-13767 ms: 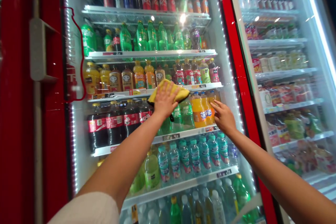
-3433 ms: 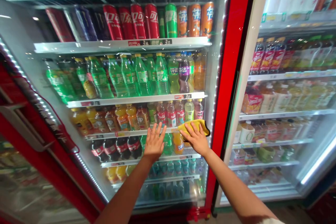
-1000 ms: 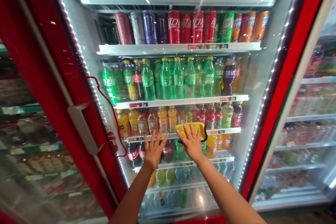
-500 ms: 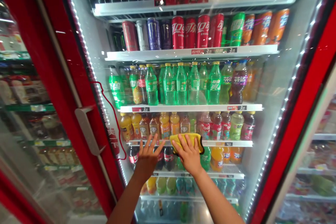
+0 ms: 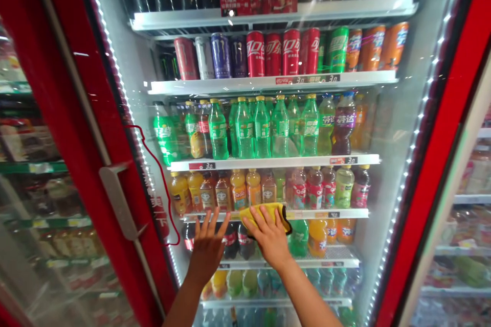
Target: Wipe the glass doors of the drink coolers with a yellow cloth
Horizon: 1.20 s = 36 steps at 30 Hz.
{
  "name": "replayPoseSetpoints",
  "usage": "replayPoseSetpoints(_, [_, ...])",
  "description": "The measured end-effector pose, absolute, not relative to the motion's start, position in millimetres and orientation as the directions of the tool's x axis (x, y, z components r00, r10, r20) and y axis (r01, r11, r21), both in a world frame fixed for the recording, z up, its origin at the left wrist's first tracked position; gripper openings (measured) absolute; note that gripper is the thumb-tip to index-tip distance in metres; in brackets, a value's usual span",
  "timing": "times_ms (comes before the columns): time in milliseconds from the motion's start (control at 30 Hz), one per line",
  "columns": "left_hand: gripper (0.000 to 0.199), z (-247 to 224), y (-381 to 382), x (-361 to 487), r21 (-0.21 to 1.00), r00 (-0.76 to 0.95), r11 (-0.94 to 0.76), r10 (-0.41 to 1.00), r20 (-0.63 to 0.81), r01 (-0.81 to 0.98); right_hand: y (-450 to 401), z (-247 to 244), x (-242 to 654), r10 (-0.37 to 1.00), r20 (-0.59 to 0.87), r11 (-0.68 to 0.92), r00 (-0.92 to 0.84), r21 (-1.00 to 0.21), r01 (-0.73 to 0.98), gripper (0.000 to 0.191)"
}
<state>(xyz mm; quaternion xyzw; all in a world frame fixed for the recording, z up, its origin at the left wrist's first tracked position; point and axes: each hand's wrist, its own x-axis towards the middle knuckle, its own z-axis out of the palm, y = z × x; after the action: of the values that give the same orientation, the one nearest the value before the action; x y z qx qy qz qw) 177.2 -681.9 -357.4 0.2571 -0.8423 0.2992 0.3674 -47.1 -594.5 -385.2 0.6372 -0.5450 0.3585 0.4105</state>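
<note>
A yellow cloth (image 5: 284, 210) with a dark edge lies under my right hand (image 5: 270, 237), whose fingers are spread and press it flat against the glass front of a drinks fridge. To the left, my left hand (image 5: 207, 250) is open, fingers stretched upward and apart, with nothing in it. It is at or close to the glass; contact cannot be made out. Behind both hands a white shelf edge (image 5: 307, 214) shows through the pane, with juice bottles (image 5: 238, 187) above it and dark cola bottles (image 5: 245, 245) partly hidden below.
Green soda bottles (image 5: 262, 127) and a row of cans (image 5: 255, 53) stand on the upper shelves. The fridge has a red frame (image 5: 433, 163) and a grey door handle (image 5: 119, 204) at the left. Other stocked shelves (image 5: 38, 167) show through glass farther left.
My right hand and the yellow cloth have shifted slightly left and down across the glass, the cloth turning a little. My left hand has also dropped slightly. The view has shifted a little.
</note>
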Motion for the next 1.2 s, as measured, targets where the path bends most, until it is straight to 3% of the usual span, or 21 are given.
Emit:
replayPoseSetpoints(100, [0.081, -353.4, -689.3, 188.4, -0.301, -0.587, 0.688, -0.222, 0.778, -0.660, -583.3, -398.8, -64.6, -0.394, 0.908, -0.051, 0.144, 0.135, -0.990, 0.065])
replayPoseSetpoints(267, [0.081, -339.4, -702.5, 200.5, -0.213, -0.527, 0.654, -0.329, 0.784, -0.726, -596.2, -382.8, -59.6, -0.205, 0.971, 0.029, -0.120, -0.116, -0.993, 0.077])
replayPoseSetpoints(333, [0.082, -334.7, -705.0, 201.9, -0.195, -0.529, 0.656, -0.360, 0.768, -0.729, -609.4, -378.6, -38.0, -0.205, 0.960, 0.053, -0.190, -0.183, -0.982, 0.078])
replayPoseSetpoints(400, [0.084, -332.5, -706.9, 203.9, -0.190, -0.544, 0.666, -0.374, 0.751, -0.721, -616.4, -384.7, -18.9, -0.280, 0.942, 0.070, -0.187, -0.174, -0.982, 0.076])
replayPoseSetpoints(567, [0.085, -334.9, -718.2, 218.1, -0.195, -0.578, 0.725, -0.324, 0.749, -0.660, -598.5, -415.1, -25.5, -0.450, 0.892, 0.121, -0.040, 0.017, -0.992, 0.071])
replayPoseSetpoints(767, [0.088, -334.2, -734.8, 234.8, -0.202, -0.561, 0.750, -0.260, 0.786, -0.630, -612.7, -380.2, -16.2, -0.253, 0.928, 0.262, -0.275, -0.208, -0.942, 0.077])
replayPoseSetpoints(833, [0.090, -332.9, -738.2, 238.8, -0.220, -0.565, 0.734, -0.261, 0.782, -0.643, -628.5, -372.4, 10.7, -0.269, 0.922, 0.248, -0.278, -0.213, -0.945, 0.079])
replayPoseSetpoints(1033, [0.093, -328.2, -746.4, 258.6, -0.276, -0.581, 0.681, -0.269, 0.768, -0.679, -628.4, -412.4, 35.5, -0.488, 0.873, 0.122, -0.004, 0.064, -0.990, 0.070])
replayPoseSetpoints(1200, [0.088, -325.8, -749.6, 274.4, -0.255, -0.572, 0.689, -0.279, 0.771, -0.679, -629.8, -395.9, 23.5, -0.345, 0.916, 0.276, -0.205, -0.110, -0.955, 0.078])
